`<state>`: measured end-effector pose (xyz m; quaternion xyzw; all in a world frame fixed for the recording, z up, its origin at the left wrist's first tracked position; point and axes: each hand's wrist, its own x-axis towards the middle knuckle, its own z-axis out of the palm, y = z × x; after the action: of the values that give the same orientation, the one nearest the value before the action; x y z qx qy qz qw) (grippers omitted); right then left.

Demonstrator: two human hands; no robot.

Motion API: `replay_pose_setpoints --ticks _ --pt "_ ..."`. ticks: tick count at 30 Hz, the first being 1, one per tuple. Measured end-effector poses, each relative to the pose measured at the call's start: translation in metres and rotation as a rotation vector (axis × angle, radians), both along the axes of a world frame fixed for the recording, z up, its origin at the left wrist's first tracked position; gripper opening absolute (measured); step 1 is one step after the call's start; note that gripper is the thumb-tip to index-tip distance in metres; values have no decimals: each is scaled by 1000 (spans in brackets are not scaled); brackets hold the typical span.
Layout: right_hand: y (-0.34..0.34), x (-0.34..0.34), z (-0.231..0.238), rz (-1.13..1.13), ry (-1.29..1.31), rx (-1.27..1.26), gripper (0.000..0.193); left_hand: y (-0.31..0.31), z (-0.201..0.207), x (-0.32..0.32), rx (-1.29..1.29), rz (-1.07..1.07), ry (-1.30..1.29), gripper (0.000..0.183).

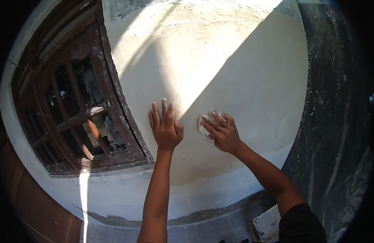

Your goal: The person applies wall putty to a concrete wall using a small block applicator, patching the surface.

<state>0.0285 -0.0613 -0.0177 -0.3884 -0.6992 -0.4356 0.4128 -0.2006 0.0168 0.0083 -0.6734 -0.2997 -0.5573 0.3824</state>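
My left hand (166, 125) lies against the cream plastered wall (251, 89), fingers stretched upward and white residue on the fingertips. It holds nothing. To its right, my right hand (223, 133) grips a plaster-smeared sponge (202, 124) and presses it to the same wall. White paste coats the sponge and the fingers over it. A small pink patch shows at its lower edge; the rest is covered by the hand.
Left of my hands is a dark wooden window (81, 117) with glass panes and white splashes. A dark sheet (336, 121) hangs at the right. Below, grey floor tiles (191, 233) meet the wall, and a pale perforated panel (268, 222) lies near my right arm.
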Motion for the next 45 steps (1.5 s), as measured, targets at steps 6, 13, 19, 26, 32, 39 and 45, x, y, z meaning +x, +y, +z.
replay_pose_setpoints --ticks 6,13,19,26,32,39,45 --pt "-22 12 111 123 57 260 47 -1 1 1 -6 -17 4 56" --pt "40 30 212 26 166 352 47 2 0 8 -4 -30 23 56" --pt "16 -11 5 47 162 52 55 0 -4 -1 0 4 -10 53" --pt "-28 -17 46 194 160 62 52 1 -6 -3 0 10 -16 52" --pt "27 -5 203 43 322 319 50 0 -5 4 -3 -20 19 56" --pt "26 -69 14 3 282 40 60 -1 -24 -21 -86 -48 96 56" --pt "-11 -74 -39 180 367 19 50 -2 -37 -29 -84 -60 154 57"
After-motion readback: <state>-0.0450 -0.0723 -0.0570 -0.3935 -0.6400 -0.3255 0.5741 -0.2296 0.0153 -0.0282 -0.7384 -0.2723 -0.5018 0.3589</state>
